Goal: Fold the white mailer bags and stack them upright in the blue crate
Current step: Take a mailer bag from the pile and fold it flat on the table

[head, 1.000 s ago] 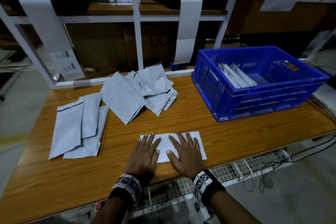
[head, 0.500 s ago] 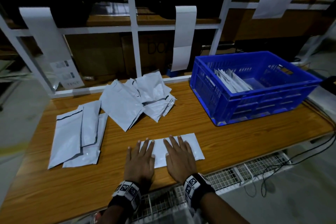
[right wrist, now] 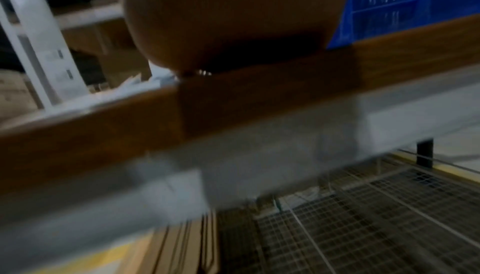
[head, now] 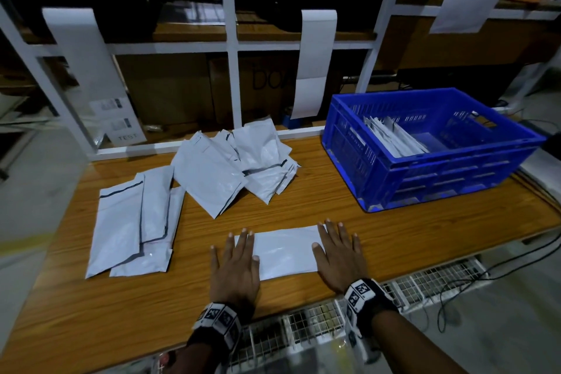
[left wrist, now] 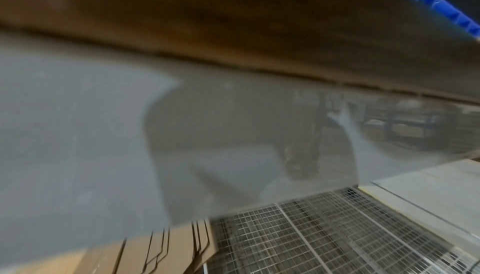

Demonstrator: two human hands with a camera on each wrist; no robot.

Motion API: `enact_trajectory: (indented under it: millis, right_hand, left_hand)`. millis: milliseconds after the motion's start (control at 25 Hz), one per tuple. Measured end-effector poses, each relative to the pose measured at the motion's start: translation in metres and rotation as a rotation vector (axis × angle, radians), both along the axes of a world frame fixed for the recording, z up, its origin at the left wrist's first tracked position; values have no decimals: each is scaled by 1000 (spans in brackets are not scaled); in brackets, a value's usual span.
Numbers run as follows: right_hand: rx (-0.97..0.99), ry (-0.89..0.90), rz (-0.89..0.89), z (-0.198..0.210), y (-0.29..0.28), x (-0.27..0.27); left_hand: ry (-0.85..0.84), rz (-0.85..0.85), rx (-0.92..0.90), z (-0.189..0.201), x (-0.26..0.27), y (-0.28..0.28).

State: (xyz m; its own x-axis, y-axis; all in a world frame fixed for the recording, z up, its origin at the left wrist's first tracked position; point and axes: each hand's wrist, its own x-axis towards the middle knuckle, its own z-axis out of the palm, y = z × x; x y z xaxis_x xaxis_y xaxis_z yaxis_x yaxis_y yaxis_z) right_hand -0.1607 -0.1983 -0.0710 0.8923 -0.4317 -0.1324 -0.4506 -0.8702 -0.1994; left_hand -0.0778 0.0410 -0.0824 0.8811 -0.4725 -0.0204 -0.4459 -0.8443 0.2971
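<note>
A folded white bag (head: 285, 252) lies flat on the table (head: 394, 240), in front of the blue crate (head: 431, 167) and to its left. The left hand (head: 235, 267) presses the bag's left end and the right hand (head: 340, 252) its right end, fingers straight and spread, pointing away from the person. More folded bags (head: 391, 136) lean upright inside the crate.

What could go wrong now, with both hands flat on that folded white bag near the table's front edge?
The folded bag may spring open when the left hand and right hand lift, since only flat palms hold the crease. It lies near the table front edge, so a sliding press might push it off. In the blue crate, the bags there already lean, so another could tip them.
</note>
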Motion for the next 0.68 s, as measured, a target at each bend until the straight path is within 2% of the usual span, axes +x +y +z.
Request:
enact_trajectory:
  millis: [80,120,240,320,480,680]
  right_hand:
    - [55,-18,-55,9,5,7]
    - [59,-88,-62,13,12,10]
    - [15,-216,107,10,47,17]
    - [8,-195,193,-1,66,15]
    - [-7,-149,193,-11,62,11]
    - [6,-125,77,-5,30,1]
  left_hand:
    - [2,-6,16,2,1,0]
    - [5,-10,29,1,1,0]
    - [-3,-14,26,2,1,1]
    - [-4,-19,25,3,1,2]
    - [-15,-24,24,2,1,1]
    - [-20,-9,-24,1,2,0]
